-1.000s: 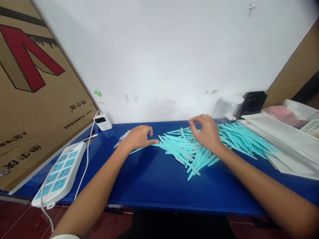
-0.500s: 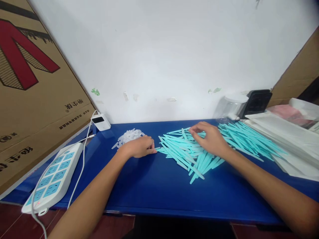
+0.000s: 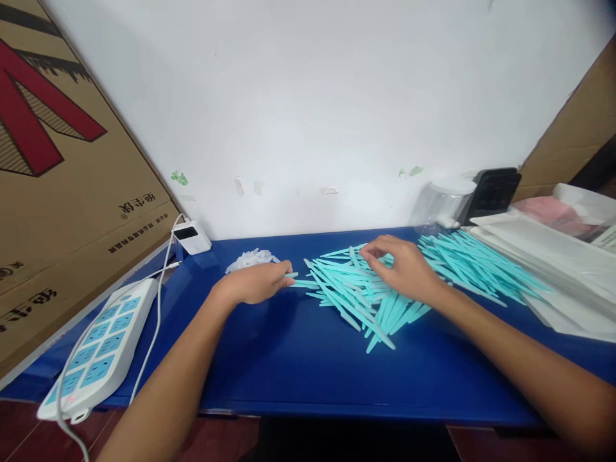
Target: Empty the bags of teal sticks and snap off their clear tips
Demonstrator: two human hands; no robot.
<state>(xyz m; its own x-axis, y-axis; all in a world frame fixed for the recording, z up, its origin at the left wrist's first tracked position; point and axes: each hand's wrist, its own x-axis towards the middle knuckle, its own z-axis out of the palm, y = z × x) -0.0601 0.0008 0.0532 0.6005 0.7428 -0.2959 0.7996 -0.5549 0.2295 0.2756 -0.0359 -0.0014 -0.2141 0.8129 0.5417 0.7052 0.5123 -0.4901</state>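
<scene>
My left hand [image 3: 260, 282] is closed in a pinch, with the tip of a slim turquoise stick [image 3: 291, 275] showing at its fingertips. Another stick runs from near those fingers toward the near pile of turquoise sticks [image 3: 341, 292], some of which have whitish, translucent ends. Partly hidden behind the left hand lies a heap of small clear plastic pieces [image 3: 253, 258]. Over the pile's back right part, my right hand [image 3: 402, 266] has its thumb and index finger brought together by a pale stick end; what they grip is unclear.
A second pile of turquoise sticks [image 3: 481, 266] lies at the right beside white bags [image 3: 553, 276]. Behind it stand a clear jar [image 3: 447, 202] and a black object [image 3: 493, 192]. A power strip [image 3: 103, 346], cables and a white device [image 3: 192, 237] occupy the left, beside a large carton [image 3: 96, 192].
My left hand has moved slightly left and up, away from the near pile, with a stick tip now showing at its fingertips. The right hand stays almost in place.
</scene>
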